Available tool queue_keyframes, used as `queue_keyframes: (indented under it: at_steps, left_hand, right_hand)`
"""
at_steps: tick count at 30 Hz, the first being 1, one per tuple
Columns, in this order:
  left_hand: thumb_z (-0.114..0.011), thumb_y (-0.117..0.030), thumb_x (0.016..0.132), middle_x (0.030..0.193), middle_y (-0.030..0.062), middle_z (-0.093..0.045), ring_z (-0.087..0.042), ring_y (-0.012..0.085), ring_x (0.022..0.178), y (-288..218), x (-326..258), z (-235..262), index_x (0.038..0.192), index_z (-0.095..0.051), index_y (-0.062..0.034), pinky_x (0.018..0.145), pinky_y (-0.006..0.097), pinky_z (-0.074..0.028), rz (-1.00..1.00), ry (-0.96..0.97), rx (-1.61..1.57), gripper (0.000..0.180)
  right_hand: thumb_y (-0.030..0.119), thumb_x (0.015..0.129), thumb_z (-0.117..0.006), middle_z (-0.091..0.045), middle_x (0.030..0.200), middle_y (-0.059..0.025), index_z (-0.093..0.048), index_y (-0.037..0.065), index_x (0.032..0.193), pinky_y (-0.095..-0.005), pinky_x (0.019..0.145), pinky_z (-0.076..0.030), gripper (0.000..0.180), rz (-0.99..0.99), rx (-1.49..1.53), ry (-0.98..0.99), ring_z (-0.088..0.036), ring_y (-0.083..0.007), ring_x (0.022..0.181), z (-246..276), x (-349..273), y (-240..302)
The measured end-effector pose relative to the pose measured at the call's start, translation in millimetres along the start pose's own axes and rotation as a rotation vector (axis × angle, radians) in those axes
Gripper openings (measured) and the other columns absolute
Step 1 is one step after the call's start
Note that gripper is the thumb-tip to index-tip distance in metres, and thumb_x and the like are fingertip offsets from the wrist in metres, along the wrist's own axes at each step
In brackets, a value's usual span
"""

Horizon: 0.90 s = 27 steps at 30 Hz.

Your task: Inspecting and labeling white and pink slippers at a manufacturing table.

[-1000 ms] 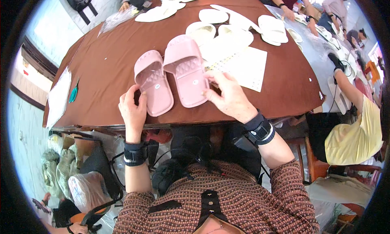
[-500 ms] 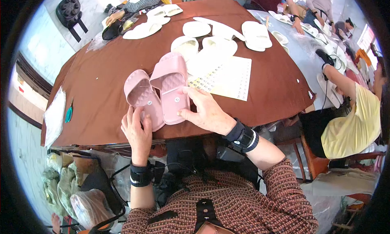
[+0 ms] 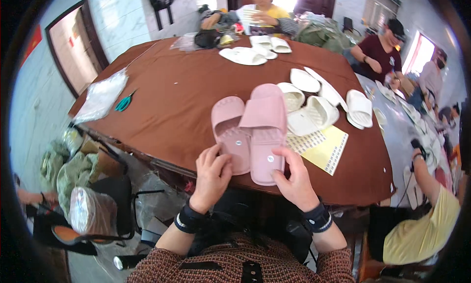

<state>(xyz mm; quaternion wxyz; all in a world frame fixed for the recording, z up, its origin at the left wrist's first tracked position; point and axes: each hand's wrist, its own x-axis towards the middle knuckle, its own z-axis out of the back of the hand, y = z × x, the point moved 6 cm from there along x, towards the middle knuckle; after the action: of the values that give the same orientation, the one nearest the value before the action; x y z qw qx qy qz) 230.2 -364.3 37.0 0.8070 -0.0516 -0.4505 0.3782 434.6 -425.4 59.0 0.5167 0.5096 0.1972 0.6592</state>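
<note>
A pair of pink slippers is side by side at the table's near edge, toes pointing away from me, each with a small round white sticker on its insole. My left hand point(image 3: 212, 171) is closed on the heel of the left pink slipper point(image 3: 240, 161), fingers curled at its outer side. With thumb and fingers, my right hand point(image 3: 296, 179) grips the outer heel edge of the right pink slipper point(image 3: 262, 155). That slipper overlaps the left one a little at the strap. Just beyond it lie a yellow-and-white sticker sheet point(image 3: 326, 148) and several white slippers point(image 3: 314, 113).
The brown-covered table point(image 3: 162, 106) carries teal scissors point(image 3: 125, 102) and clear plastic bags point(image 3: 102, 94) on the left. More white slippers point(image 3: 244, 56) lie at the far side. Several people work around; one in yellow point(image 3: 422, 229) sits close on the right. A chair point(image 3: 115, 199) stands at lower left.
The view has tilted up and shifted, showing more of the room. Both hands stay on the pink slippers, which now point more straight ahead. My right fingers have slid nearer the heel.
</note>
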Motion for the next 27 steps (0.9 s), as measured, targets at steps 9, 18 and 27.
queue_keyframes:
  at_steps: [9, 18, 27]
  left_hand:
    - [-0.070, -0.006, 0.075, 0.108, 0.0122, -0.058, -0.055, 0.0325, 0.101, -19, -5, 21, 0.093, -0.066, -0.0050, 0.087, 0.042, -0.043, -0.038, 0.030, -0.028, 0.018]
    - [-0.073, -0.006, 0.078, 0.097, 0.0116, -0.060, -0.058, 0.0285, 0.092, -5, -38, 30, 0.089, -0.062, -0.0028, 0.081, 0.039, -0.047, 0.089, 0.130, -0.304, 0.016]
    - [-0.074, -0.020, 0.086, 0.076, 0.0088, -0.062, -0.057, 0.0120, 0.068, 28, -68, 2, 0.094, -0.056, 0.0022, 0.062, 0.029, -0.048, 0.649, 0.216, -0.538, 0.029]
  right_hand:
    - [-0.002, 0.073, -0.066, -0.058, 0.099, -0.0159, -0.059, 0.000, 0.109, -0.0358, 0.083, -0.045, 0.036, 0.065, -0.115, 0.060, -0.056, -0.0314, 0.092, -1, -20, 29]
    - [-0.003, 0.071, -0.066, -0.056, 0.092, -0.0142, -0.059, 0.001, 0.102, -0.0362, 0.080, -0.045, 0.032, -0.011, -0.149, 0.114, -0.054, -0.0299, 0.088, 15, -62, 34]
    - [-0.003, 0.075, -0.066, -0.061, 0.099, -0.0108, -0.061, 0.003, 0.107, -0.0335, 0.078, -0.045, 0.033, -0.022, -0.034, 0.072, -0.053, -0.0268, 0.086, 12, -79, 17]
